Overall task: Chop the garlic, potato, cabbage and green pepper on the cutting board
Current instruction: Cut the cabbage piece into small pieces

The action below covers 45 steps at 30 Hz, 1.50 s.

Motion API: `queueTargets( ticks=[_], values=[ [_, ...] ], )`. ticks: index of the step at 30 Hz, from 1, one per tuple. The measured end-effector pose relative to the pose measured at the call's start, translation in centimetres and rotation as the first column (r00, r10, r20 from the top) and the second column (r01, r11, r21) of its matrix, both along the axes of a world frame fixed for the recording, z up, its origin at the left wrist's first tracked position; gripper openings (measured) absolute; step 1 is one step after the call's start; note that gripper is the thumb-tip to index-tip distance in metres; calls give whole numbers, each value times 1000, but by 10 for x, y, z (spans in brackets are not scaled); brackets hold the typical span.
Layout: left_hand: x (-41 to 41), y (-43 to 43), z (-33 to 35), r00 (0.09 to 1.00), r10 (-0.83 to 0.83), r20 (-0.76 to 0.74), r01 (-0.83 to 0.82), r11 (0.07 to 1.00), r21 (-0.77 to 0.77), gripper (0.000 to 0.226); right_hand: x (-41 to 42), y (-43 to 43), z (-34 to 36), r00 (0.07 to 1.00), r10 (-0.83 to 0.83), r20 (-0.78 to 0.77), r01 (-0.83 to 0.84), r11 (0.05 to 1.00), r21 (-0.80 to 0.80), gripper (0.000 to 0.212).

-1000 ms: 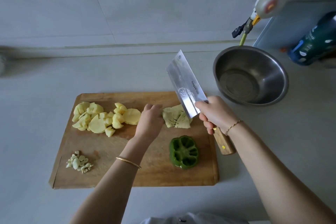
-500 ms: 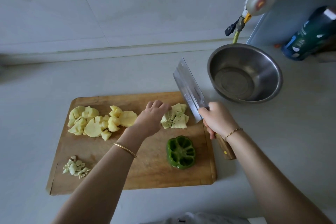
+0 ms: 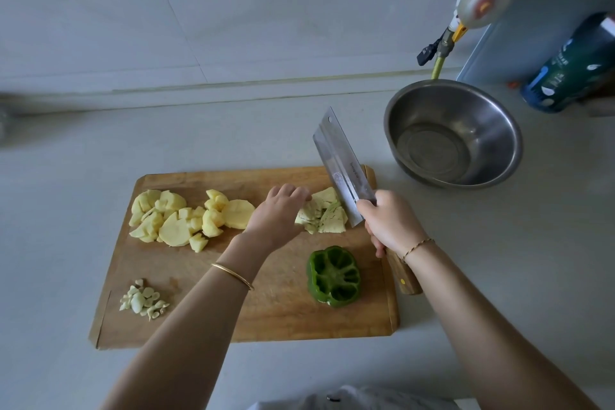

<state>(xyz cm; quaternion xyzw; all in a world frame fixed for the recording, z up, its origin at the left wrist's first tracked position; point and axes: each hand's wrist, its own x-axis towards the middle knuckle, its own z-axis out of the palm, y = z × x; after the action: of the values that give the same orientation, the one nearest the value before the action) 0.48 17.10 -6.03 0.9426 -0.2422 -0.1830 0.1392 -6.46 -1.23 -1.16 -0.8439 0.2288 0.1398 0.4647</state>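
Observation:
On the wooden cutting board [image 3: 266, 316] lie potato chunks [image 3: 186, 220] at the back left, chopped garlic [image 3: 143, 299] at the front left, pale cabbage pieces [image 3: 324, 215] at the back right and a green pepper half [image 3: 334, 275], cut side up, at the front right. My left hand [image 3: 278, 216] has its curled fingers on the cabbage's left side. My right hand [image 3: 391, 221] grips the wooden handle of a cleaver [image 3: 342, 170]. Its blade stands edge down at the cabbage's right side, tip pointing away from me.
A steel bowl [image 3: 499, 130] stands on the grey counter right of the board's back corner. Behind it are a dark bottle [image 3: 572, 70] and a gas valve with a yellow hose [image 3: 442, 50]. The tiled wall runs along the back.
The cleaver has tilted from a raised, flat-facing pose to edge down beside the cabbage. My left hand has slid right onto the cabbage.

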Motion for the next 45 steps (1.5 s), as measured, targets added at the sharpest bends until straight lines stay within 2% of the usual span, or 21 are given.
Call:
queueTargets(
  ticks=[6, 12, 19, 21, 25, 28, 33, 39, 45],
  values=[
    [-1, 4, -1, 995, 87, -42, -90, 992, -82, 44, 0, 3, 3, 999, -15, 36, 15, 1000, 10, 22],
    [-3, 4, 0, 977, 181, -115, -193, 976, -104, 45, 0, 6, 8, 999, 3, 46, -3, 1000, -2, 22],
    [-6, 0, 6, 899, 371, -231, -401, 911, -96, 27, 0, 13, 16, 996, 15, 89, -13, 1000, -16, 24],
    [-8, 1, 4, 880, 408, -243, -444, 888, -117, 31, 1, 17, 17, 995, 42, 89, -40, 999, -17, 26],
    [-14, 2, 4, 841, 489, -230, -525, 841, -130, 59, 2, 27, 17, 989, 138, 58, -136, 990, -44, 28],
    [-20, 0, 1, 872, 463, -157, -484, 863, -144, 55, 3, 35, 15, 985, 172, 14, -170, 983, -71, 30],
    [-30, 0, -4, 908, 410, -86, -417, 902, -113, 67, 6, 41, 13, 986, 165, -19, -166, 984, -68, 29],
    [-31, 4, -10, 926, 378, -19, -375, 910, -177, 49, 6, 37, 13, 986, 162, -36, -164, 984, -74, 29],
    [-32, 7, -15, 928, 372, 34, -353, 902, -247, 43, 5, 37, 14, 987, 151, -60, -154, 987, -52, 28]
  ],
)
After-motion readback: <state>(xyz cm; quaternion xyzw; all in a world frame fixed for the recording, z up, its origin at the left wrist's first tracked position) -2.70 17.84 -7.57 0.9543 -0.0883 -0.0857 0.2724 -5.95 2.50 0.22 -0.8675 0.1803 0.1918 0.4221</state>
